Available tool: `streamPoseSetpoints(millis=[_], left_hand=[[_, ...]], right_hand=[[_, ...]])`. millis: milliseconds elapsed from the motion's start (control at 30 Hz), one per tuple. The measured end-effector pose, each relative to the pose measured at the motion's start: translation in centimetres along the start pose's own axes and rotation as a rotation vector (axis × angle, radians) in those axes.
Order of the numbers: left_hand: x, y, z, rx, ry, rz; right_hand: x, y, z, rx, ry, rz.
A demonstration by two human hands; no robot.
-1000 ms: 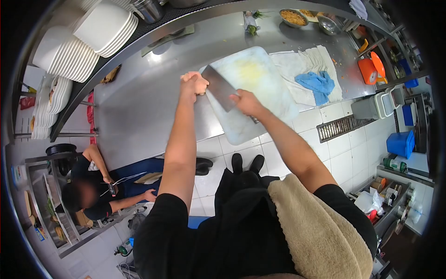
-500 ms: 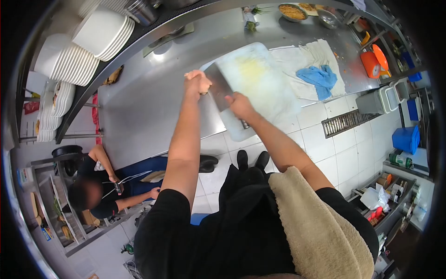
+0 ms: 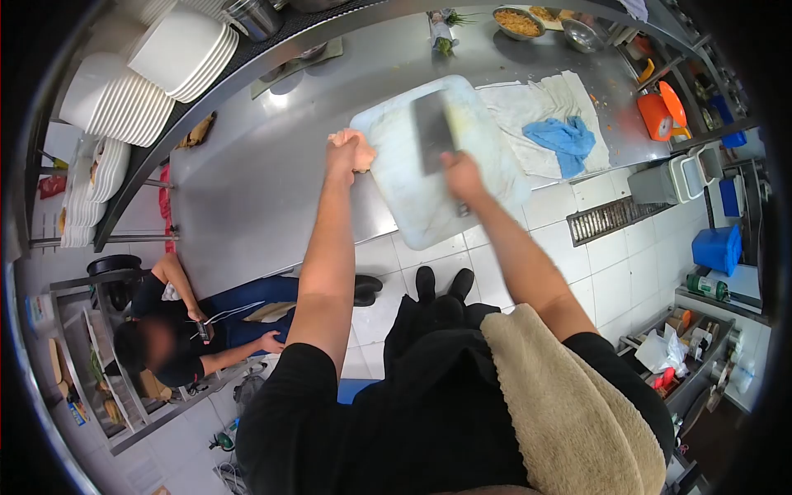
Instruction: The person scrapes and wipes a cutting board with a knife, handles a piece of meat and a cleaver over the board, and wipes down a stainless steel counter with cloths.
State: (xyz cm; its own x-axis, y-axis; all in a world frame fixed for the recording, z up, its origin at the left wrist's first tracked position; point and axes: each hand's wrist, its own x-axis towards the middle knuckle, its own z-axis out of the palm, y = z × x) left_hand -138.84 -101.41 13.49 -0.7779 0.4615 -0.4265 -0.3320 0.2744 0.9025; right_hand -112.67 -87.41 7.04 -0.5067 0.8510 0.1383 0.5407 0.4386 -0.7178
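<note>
My left hand point(image 3: 341, 162) is closed around a pale pink piece of raw meat point(image 3: 361, 150), held at the left edge of the cutting board point(image 3: 404, 202). Its exact cut cannot be made out. In my right hand point(image 3: 464, 177) is the handle of a cleaver point(image 3: 432, 132), whose wide dark blade is smeared by motion over the middle of the board. Blade and meat are apart. A yellow stain marks the board's upper right part.
Right of the board lie a white cloth point(image 3: 516, 103) and a blue cloth point(image 3: 563, 142). An orange scale point(image 3: 657, 115) stands farther right. Stacked white dishes point(image 3: 124, 99) fill the upper-left shelf. A person point(image 3: 186, 330) sits at the lower left, holding a phone.
The cleaver has moved right, from beside the meat to over the middle of the board. My left hand has stayed nearly in place with the meat.
</note>
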Motion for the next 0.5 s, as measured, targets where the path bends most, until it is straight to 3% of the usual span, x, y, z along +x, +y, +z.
streamPoseSetpoints(millis=[33, 133, 200, 300, 367, 433, 500], left_hand=[[0.4, -0.3, -0.1, -0.011, -0.006, 0.0], [1.5, -0.5, -0.9, -0.035, -0.038, -0.051], [1.1, 0.3, -1.9, -0.045, -0.073, -0.118], [1.7, -0.7, -2.7, -0.051, -0.122, -0.042], [2.6, -1.4, -2.0, -0.08, -0.073, -0.021], [2.3, -1.4, -0.8, -0.063, -0.012, -0.003], [1.2, -0.3, 0.7, -0.006, 0.063, 0.002]], right_hand=[[-2.3, -2.9, 1.7, -0.001, -0.044, -0.074], [-4.5, -11.9, -0.9, 0.215, -0.55, 0.283], [-4.3, -14.0, -3.2, 0.276, -0.71, 0.389], [-2.5, -7.8, -2.6, 0.183, -0.428, 0.159], [0.1, -0.6, -1.2, 0.022, 0.008, -0.088], [3.1, -2.1, -7.5, 0.232, -0.244, 0.474], [4.1, -2.6, -9.4, 0.316, -0.232, 0.616]])
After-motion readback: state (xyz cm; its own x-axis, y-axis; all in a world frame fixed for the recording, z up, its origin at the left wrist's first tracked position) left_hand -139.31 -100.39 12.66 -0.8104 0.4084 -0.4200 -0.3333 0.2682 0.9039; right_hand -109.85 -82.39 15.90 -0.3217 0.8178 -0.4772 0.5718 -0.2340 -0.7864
